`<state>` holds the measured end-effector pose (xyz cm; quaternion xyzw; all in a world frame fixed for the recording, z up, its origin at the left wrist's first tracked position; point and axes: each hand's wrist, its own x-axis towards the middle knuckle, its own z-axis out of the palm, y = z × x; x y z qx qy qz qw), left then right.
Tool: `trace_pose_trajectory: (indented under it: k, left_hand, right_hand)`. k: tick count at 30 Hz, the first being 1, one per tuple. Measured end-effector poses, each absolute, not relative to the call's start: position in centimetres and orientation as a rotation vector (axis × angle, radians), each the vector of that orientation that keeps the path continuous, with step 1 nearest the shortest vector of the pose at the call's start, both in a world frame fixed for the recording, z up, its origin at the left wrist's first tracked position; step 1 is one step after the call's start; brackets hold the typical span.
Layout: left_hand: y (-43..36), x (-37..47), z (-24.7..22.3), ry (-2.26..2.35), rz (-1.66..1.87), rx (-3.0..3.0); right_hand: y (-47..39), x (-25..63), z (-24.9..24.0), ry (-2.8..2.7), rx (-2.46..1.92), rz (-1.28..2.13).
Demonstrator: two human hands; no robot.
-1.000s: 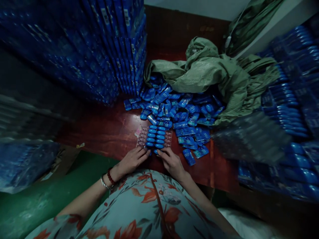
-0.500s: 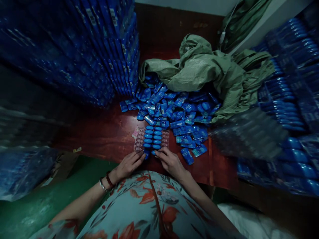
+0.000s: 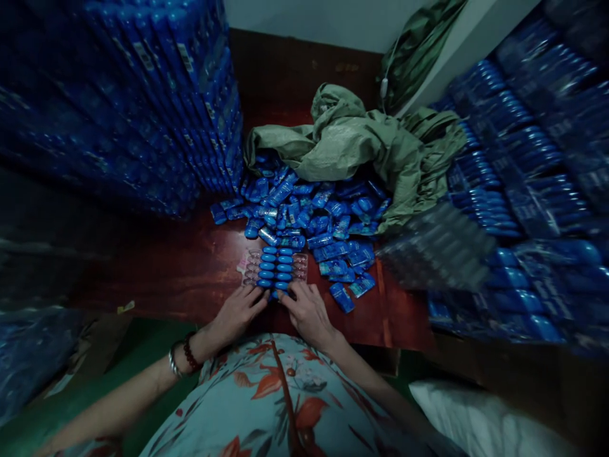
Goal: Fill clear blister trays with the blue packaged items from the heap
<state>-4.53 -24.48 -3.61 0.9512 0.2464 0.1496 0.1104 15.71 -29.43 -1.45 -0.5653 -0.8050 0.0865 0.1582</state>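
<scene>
A clear plastic tray (image 3: 301, 261) with moulded hollows lies on the reddish-brown table. Two columns of glossy blue packets (image 3: 284, 268) stand side by side in its middle, while the hollows at both sides show no blue. At the tray's near left corner my left hand (image 3: 240, 310) has its fingertips closed on a small blue packet, mostly hidden. My right hand (image 3: 308, 312) is opposite, thumb and fingers pinched at the near end of the right column, on another blue packet partly covered by them. A pile of loose blue packets (image 3: 304, 209) lies just beyond the tray.
A crumpled green woven sack (image 3: 342, 146) lies over the back of the pile. Tall stacks of filled blue packs (image 3: 200, 114) rise at the left, more packs (image 3: 523, 152) at the right. Empty-looking clear trays (image 3: 438, 251) are stacked on the table's right (image 3: 399, 317).
The whole view has shifted, so things appear further left. Both hands stay at the tray's near edge; my right fingers have closed in over the last packets of the columns.
</scene>
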Motion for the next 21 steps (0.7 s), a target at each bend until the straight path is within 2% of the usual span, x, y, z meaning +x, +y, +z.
trace_pose_trajectory:
  k: [5,10,13,18,21]
  left_hand:
    - [-24.8,-5.7,-5.2,0.907,0.779,2.673]
    - [-18.6,-6.3,-5.7,1.514,1.017,2.085]
    - [-13.5,-5.5,-5.8,1.66,0.915,1.911]
    - [-9.3,-1.5,-5.9,1.637,0.464,2.069]
    - [-9.2,-0.4,-5.9,1.666,0.419,2.041]
  right_hand:
    - [-30.2,18.2,-2.4,-2.04,-1.649,0.316]
    - [-29.8,23.9,-4.0,-1.545,-2.179,0.03]
    - [-28.7,25.5,-4.5,-1.676,-2.362,0.108]
    - [-27.4,24.9,-4.4,-1.953,-2.233,0.252]
    - [-27.4,24.8,-4.2,-1.908,-2.163,0.324]
